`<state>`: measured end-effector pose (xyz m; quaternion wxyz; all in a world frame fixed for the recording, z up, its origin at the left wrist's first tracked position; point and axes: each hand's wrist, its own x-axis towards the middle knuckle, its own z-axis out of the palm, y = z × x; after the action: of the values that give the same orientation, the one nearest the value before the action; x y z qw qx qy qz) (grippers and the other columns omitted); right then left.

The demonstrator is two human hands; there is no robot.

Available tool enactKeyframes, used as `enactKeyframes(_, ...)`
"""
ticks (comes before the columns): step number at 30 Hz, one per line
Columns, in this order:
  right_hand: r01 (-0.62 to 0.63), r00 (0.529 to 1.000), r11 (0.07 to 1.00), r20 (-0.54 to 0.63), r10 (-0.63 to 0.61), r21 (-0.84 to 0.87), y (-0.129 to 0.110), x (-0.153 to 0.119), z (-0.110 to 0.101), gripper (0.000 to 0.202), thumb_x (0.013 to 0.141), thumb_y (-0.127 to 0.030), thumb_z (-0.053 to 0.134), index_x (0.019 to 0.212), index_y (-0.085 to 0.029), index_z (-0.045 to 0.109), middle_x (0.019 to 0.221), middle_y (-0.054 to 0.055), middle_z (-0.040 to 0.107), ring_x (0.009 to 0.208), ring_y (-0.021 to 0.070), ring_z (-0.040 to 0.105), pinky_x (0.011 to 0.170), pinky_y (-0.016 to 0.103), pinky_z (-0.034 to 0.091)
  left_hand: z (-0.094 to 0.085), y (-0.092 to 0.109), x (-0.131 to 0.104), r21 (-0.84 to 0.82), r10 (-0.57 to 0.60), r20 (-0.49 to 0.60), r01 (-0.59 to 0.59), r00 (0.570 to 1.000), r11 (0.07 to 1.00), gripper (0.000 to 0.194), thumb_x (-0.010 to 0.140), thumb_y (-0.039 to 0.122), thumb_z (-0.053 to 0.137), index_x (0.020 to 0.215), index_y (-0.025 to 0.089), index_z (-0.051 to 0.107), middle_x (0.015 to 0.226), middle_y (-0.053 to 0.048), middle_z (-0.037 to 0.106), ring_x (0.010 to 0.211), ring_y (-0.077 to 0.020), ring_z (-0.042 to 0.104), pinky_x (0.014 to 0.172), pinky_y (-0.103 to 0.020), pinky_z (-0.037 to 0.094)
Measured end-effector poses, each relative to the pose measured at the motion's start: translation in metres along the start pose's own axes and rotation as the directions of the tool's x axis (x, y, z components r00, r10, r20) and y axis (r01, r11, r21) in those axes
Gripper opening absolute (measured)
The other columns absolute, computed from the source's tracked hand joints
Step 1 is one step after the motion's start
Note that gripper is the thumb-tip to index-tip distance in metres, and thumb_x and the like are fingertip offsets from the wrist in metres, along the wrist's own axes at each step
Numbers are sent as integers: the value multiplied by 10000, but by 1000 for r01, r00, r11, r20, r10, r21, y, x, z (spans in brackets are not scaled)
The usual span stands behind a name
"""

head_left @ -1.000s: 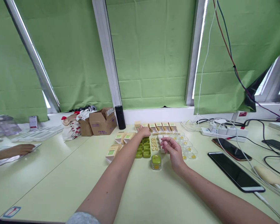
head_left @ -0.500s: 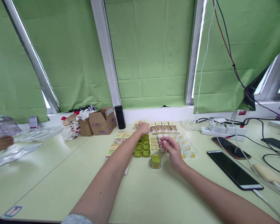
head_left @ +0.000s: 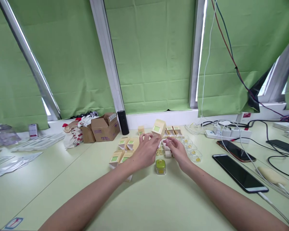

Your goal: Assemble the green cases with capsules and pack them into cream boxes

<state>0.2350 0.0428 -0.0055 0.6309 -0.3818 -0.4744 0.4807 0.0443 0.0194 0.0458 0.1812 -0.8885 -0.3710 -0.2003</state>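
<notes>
My left hand point(head_left: 148, 151) grips a small cream cardboard box point(head_left: 159, 127) with a green-and-white label, raised over the table. My right hand point(head_left: 178, 151) meets it from the other side, thumb and fingers pinched together at the box's lower end. Just below the hands stands a small clear jar with a green lid point(head_left: 160, 166). White rolls point(head_left: 168, 153) and little yellow pieces point(head_left: 159, 152) lie between the hands. To the right are clear cups with yellow spots point(head_left: 194, 153). My left hand hides the green trays.
Several similar boxes point(head_left: 115, 158) lie left of my hands, others point(head_left: 177, 130) behind. Phones point(head_left: 239, 173), cables and a power strip point(head_left: 221, 136) occupy the right side. Farther left are a brown carton point(head_left: 104, 130), a black cylinder point(head_left: 123, 122) and white trays point(head_left: 39, 141).
My left hand has come back toward me from the rear row with one box, which now meets my right hand. The other person's hand at the far left has left the view.
</notes>
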Motion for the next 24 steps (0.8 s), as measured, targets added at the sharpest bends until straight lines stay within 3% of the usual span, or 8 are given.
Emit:
enactKeyframes(5, 18, 996, 1000, 93, -17, -16, -8, -9, 8, 692, 715, -753, 839, 1136, -215, 727, 991, 94, 819, 1033, 315, 750, 928, 421, 566, -12, 14, -33, 78, 182, 44, -185, 982, 980, 682, 859, -9, 507, 1514, 181, 495, 1439, -149, 645, 1317, -360, 506, 1178, -608, 277)
enactKeyframes(8, 30, 991, 999, 129, -33, 27, -11, -15, 10, 688, 699, -684, 891, 1176, -219, 722, 1008, 94, 821, 993, 306, 744, 881, 412, 572, -16, 15, -41, 23, 206, -27, -205, 978, 978, 647, 872, 33, 547, 1489, 227, 540, 1394, -153, 680, 1325, -361, 550, 1196, -601, 307)
enactKeyframes(12, 76, 980, 987, 174, -101, 143, -13, -17, 9, 588, 720, -600, 912, 1149, -236, 742, 1197, 114, 802, 1145, 333, 718, 979, 450, 559, -23, 16, -45, -95, 189, -155, -205, 970, 974, 486, 885, 131, 626, 1323, 335, 673, 1360, -104, 718, 1246, -380, 595, 1122, -612, 392)
enactKeyframes(15, 96, 978, 980, 167, -125, 172, -13, -16, 8, 566, 719, -564, 924, 1147, -248, 730, 1270, 122, 785, 1187, 343, 712, 1007, 480, 560, -25, 17, -41, -139, 106, -278, -149, 955, 979, 395, 928, 124, 591, 1248, 326, 704, 1239, -73, 766, 1160, -347, 597, 1048, -581, 433)
enactKeyframes(18, 140, 975, 982, 156, -160, 130, -10, -13, 6, 555, 732, -549, 911, 1155, -252, 709, 1248, 126, 789, 1143, 332, 723, 969, 476, 572, -22, 16, -32, -224, -97, -418, 1, 903, 975, 345, 977, 164, 586, 1293, 276, 666, 1182, -90, 755, 1150, -334, 563, 1022, -555, 448)
enactKeyframes(21, 211, 967, 977, 143, -211, 16, -3, -12, 4, 487, 790, -525, 851, 1166, -255, 699, 1216, 117, 787, 1047, 309, 723, 935, 477, 565, -14, 12, -23, -312, -259, -400, 135, 879, 940, 444, 988, 275, 659, 1423, 244, 571, 1308, -124, 694, 1230, -358, 490, 1016, -545, 464)
enactKeyframes(24, 314, 947, 942, 112, -301, -118, 6, -13, 3, 364, 850, -442, 780, 1147, -251, 691, 1145, 98, 779, 1018, 296, 695, 930, 464, 549, -2, 9, -18, -374, -308, -324, 178, 894, 910, 570, 974, 323, 707, 1501, 253, 500, 1383, -134, 644, 1293, -372, 441, 1039, -548, 470)
